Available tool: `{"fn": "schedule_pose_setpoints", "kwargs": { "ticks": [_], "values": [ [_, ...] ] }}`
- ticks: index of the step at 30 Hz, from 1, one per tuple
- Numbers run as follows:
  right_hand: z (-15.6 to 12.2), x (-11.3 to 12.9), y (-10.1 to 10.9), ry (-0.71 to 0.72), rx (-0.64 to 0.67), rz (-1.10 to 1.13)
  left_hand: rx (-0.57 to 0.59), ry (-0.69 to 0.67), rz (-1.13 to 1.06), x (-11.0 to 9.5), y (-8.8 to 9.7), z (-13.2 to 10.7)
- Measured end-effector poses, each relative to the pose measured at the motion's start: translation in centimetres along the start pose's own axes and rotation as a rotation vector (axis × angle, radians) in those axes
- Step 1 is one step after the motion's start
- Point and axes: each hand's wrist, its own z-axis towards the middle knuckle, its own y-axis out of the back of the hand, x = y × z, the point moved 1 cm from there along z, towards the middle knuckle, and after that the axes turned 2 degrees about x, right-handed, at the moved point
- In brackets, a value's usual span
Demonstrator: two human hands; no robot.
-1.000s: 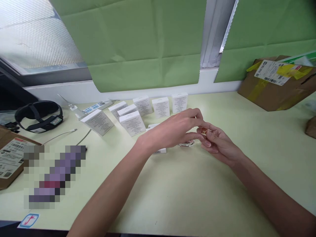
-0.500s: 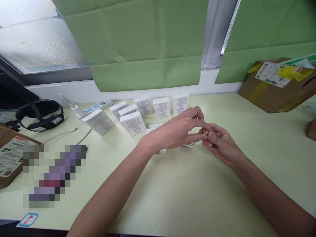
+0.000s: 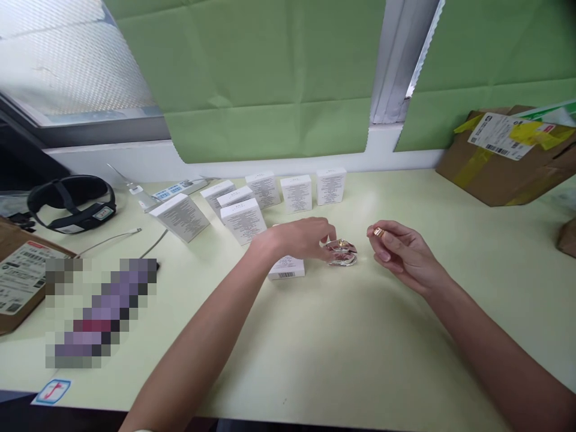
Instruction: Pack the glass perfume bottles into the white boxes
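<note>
My right hand (image 3: 402, 255) is raised a little above the pale green table (image 3: 342, 348) and pinches a small gold cap (image 3: 378, 232) between thumb and fingertips. My left hand (image 3: 301, 238) reaches down to a small clear bottle (image 3: 344, 252) with a gold neck that lies on the table, and its fingertips close on the bottle's left side. A small white box (image 3: 287, 267) lies flat under my left wrist.
Several white boxes (image 3: 245, 219) stand in a row behind my hands. A black head strap (image 3: 72, 201) and cables lie at the far left, with a cardboard box (image 3: 20, 276) below it. Another taped cardboard box (image 3: 508, 159) sits at the far right by the green-papered window.
My hands have parted. The left one dropped from the right hand's fingertips to the bottle on the table, while the right hand kept the gold cap.
</note>
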Motion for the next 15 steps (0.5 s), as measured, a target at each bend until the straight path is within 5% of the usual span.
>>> {"fn": "schedule_pose_setpoints", "kwargs": {
  "ticks": [15],
  "values": [
    [0.6, -1.0, 0.4, 0.068, -0.014, -0.251, 0.079, 0.046, -0.045, -1.4, -1.6, 1.3]
  ]
}}
